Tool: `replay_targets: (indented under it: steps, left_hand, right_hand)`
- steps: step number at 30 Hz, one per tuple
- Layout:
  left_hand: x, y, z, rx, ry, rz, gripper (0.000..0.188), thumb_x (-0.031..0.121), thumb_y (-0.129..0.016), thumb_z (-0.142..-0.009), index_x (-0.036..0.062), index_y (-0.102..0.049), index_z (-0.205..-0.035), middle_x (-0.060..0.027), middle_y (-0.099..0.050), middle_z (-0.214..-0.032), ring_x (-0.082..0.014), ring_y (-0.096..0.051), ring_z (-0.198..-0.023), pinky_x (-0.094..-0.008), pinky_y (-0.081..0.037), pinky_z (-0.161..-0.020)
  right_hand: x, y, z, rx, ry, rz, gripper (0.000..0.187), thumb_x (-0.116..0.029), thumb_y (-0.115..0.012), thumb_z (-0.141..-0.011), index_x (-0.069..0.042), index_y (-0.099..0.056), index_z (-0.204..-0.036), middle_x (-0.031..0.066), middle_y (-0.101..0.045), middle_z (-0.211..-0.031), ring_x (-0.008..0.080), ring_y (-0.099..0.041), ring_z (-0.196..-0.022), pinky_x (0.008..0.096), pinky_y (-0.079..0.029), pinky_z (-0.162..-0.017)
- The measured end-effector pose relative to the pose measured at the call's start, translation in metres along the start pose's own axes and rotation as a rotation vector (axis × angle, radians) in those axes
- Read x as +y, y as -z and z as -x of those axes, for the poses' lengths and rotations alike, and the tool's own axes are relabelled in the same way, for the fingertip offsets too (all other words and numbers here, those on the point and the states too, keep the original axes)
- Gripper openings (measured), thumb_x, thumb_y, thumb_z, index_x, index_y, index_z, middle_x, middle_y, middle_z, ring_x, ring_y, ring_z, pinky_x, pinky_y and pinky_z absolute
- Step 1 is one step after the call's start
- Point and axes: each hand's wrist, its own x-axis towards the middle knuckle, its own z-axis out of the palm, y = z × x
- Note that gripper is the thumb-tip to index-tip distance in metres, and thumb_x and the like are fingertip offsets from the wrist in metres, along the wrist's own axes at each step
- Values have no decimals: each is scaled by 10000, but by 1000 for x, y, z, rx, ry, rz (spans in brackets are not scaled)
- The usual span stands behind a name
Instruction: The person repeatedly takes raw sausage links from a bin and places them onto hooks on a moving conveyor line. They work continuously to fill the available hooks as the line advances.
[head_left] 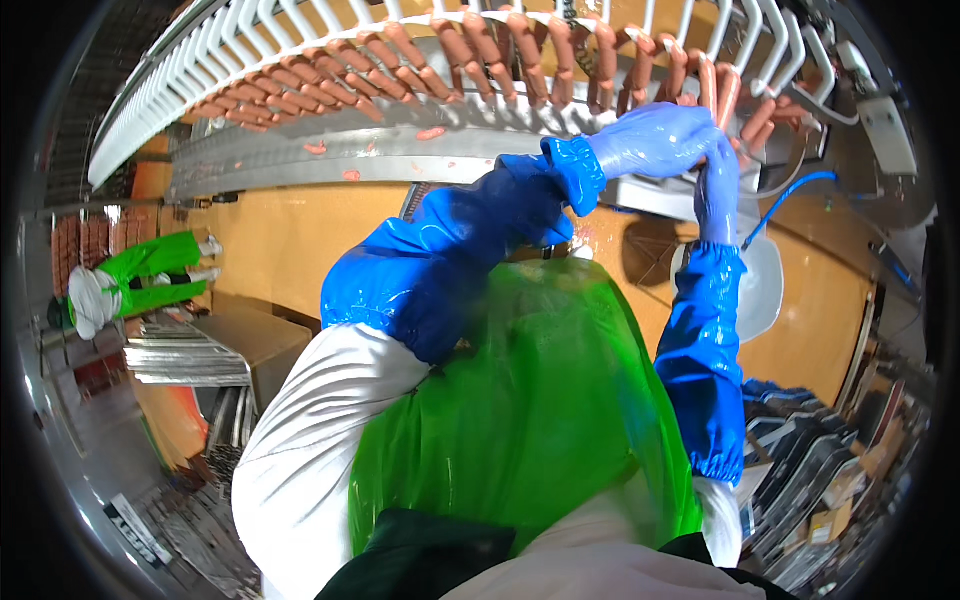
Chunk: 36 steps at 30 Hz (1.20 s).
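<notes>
Strings of pinkish-brown sausage links (525, 55) hang in loops from a row of white hooks at the top. At the row's right part, my left hand (655, 140), in a wet blue-violet glove, reaches across and closes at the lower ends of some sausage links (727, 95). My right hand (716, 195), gloved alike, comes up from below and meets it at the same links. The fingers of both hands are partly hidden by each other and by the links. Blue sleeve covers and a green apron (540, 400) cover my arms and front.
Below the hooks runs a metal trough (400, 165) with scraps of sausage. A white round stool-like object (762, 290) and a blue hose (790, 195) are at the right. Stacked metal trays (185, 355) stand at the left, near another person in green (150, 270).
</notes>
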Motion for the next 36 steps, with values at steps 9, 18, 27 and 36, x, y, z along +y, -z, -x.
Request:
replay_targets:
  steps: [9,18,27,36]
  left_hand:
    - [-41,-5,-7,-337,396,-167,315,249,-553,-904,41,-595,-1137,-169,-663,-973,-304,-650,-891,-406,-501,-809]
    - [23,-1,24,140,294,136,276,199,-707,-856,8,-606,-1028,-33,-607,-902,-84,-534,-778,-258,-474,-723]
    - [-20,-19,43,275,697,151,224,209,-668,-892,-9,-629,-921,-2,-607,-735,-60,-516,-642,-255,-472,-618]
    - [-34,-84,-5,203,519,151,561,293,-637,-881,-32,-436,-1291,-186,-509,-1259,-256,-504,-1152,-358,-400,-973]
  right_hand:
    - [-14,-21,-4,-23,-475,-657,263,-208,-492,-952,2,-548,-1101,96,-631,-884,215,-634,-774,353,-544,-732]
    - [-36,-35,28,10,260,-127,90,-66,-672,-851,-26,-652,-929,2,-604,-889,78,-571,-815,222,-471,-708]
    - [-26,-19,20,30,273,-43,107,-107,-674,-872,-29,-650,-940,1,-621,-855,56,-561,-735,218,-473,-662]
    - [-29,28,-30,364,339,239,307,-212,-567,-953,1,-565,-1174,96,-637,-1056,162,-600,-952,281,-468,-847]
